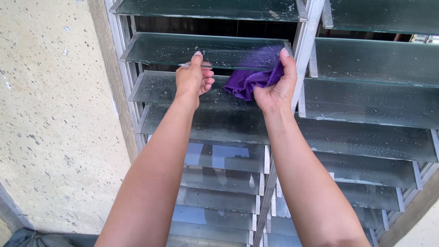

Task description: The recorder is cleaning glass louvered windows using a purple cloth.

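Observation:
A louvre window of tilted glass slats fills the view. My left hand (194, 77) pinches the front edge of one wet glass slat (155, 48) near its middle, thumb on top. My right hand (275, 87) grips a crumpled purple cloth (249, 80) and presses it against the underside and edge of the same slat at its right end, beside the metal centre post (307, 36). Part of the cloth shows through the glass above.
More glass slats (370, 59) run in a second column to the right of the post, spotted with water. A rough speckled concrete wall (50, 114) stands on the left. Lower slats (219, 180) reflect blue sky.

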